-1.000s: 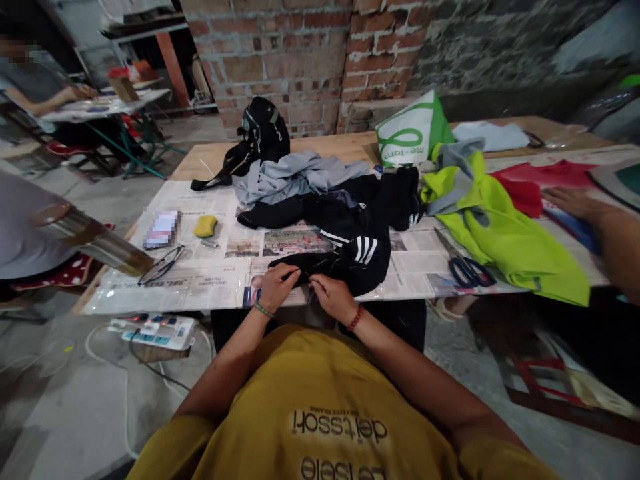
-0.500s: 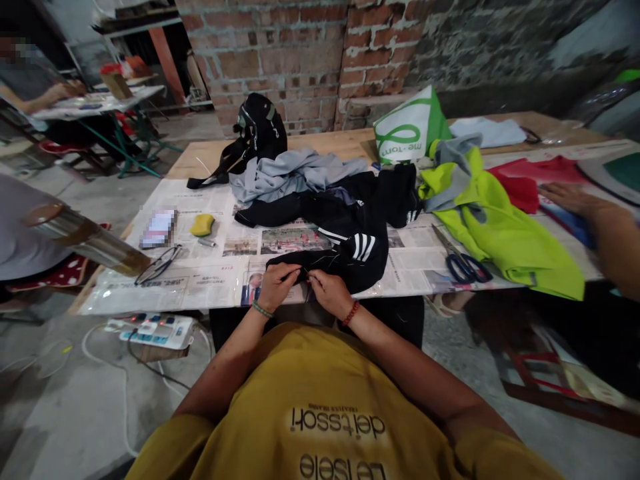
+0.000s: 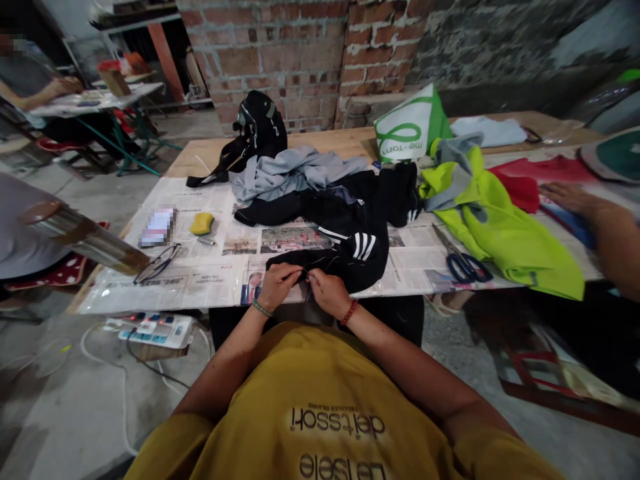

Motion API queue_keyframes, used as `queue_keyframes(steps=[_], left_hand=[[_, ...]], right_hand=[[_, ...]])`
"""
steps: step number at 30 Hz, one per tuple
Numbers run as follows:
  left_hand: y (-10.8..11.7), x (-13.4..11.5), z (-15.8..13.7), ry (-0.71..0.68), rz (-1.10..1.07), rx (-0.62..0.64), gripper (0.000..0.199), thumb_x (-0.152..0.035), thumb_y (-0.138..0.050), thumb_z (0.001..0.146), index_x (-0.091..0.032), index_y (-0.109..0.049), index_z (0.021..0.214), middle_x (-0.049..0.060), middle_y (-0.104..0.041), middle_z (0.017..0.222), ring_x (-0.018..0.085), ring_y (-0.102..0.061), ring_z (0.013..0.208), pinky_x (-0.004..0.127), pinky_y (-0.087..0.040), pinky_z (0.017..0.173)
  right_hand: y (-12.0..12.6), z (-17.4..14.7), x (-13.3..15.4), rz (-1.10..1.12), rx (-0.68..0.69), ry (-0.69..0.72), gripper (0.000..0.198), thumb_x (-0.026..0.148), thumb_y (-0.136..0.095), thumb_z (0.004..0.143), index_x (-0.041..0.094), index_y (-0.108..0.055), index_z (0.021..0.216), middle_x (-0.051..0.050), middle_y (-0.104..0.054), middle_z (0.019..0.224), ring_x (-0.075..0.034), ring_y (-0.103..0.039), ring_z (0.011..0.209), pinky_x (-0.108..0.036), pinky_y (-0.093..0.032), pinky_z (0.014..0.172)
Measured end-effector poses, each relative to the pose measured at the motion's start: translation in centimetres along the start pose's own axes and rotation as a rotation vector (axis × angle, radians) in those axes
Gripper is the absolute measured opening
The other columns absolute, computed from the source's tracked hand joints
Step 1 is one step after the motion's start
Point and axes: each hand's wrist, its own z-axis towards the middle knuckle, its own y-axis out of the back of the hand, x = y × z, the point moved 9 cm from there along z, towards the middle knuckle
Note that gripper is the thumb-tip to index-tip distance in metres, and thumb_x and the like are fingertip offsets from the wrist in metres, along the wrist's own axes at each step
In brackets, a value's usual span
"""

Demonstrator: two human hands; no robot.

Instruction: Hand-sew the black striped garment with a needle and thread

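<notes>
A black garment with white stripes [image 3: 370,267] lies crumpled at the table's front edge, one part of it reaching between my hands. My left hand [image 3: 280,283] is closed in a pinch on the edge of that black cloth. Close beside it, my right hand [image 3: 327,291] is also pinched, its fingertips at the same edge. Anything thin between the fingertips is too small to make out. Grey cloth [image 3: 305,172] lies piled behind the black garment. Scissors with dark blue handles [image 3: 467,267] rest to the right.
Newspaper [image 3: 190,287] covers the table. To the left are a yellow sponge [image 3: 202,223], a phone [image 3: 158,227], glasses [image 3: 157,265] and a tilted bottle [image 3: 85,233]. A lime-yellow garment [image 3: 505,233] lies right, near another person's hand [image 3: 575,200]. A black bag [image 3: 263,123] stands behind.
My hands stay pinched at the black cloth with barely any shift. At the far right, the green-and-white object by the other person has moved slightly.
</notes>
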Motion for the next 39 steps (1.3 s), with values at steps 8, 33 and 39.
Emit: queue_keyframes(steps=[8, 33, 39], left_hand=[[-0.8, 0.8, 0.1, 0.021, -0.136, 0.062, 0.015, -0.024, -0.056, 0.083, -0.019, -0.070, 0.086, 0.003, -0.068, 0.077, 0.013, -0.060, 0.072, 0.026, -0.046, 0.067], [-0.2, 0.9, -0.1, -0.014, -0.078, -0.040, 0.014, -0.021, -0.058, 0.082, -0.019, -0.070, 0.088, 0.003, -0.067, 0.074, 0.012, -0.059, 0.069, 0.025, -0.045, 0.064], [-1.1, 0.4, -0.1, -0.065, -0.096, 0.055, 0.014, -0.018, -0.058, 0.081, -0.019, -0.070, 0.089, 0.003, -0.068, 0.078, 0.013, -0.060, 0.072, 0.026, -0.046, 0.067]], right_hand=[[-0.1, 0.0, 0.2, -0.041, -0.007, 0.013, 0.027, 0.023, -0.034, 0.090, 0.018, -0.059, 0.097, -0.007, -0.069, 0.075, -0.016, -0.063, 0.067, -0.022, -0.036, 0.057], [0.5, 0.6, 0.3, 0.240, -0.178, 0.090, 0.019, 0.017, -0.041, 0.087, 0.019, -0.060, 0.086, -0.004, -0.066, 0.079, -0.014, -0.061, 0.072, -0.022, -0.041, 0.066], [0.4, 0.7, 0.0, 0.244, -0.204, 0.076, 0.019, 0.016, -0.041, 0.086, 0.019, -0.058, 0.078, -0.003, -0.063, 0.069, -0.014, -0.058, 0.066, -0.022, -0.040, 0.062]])
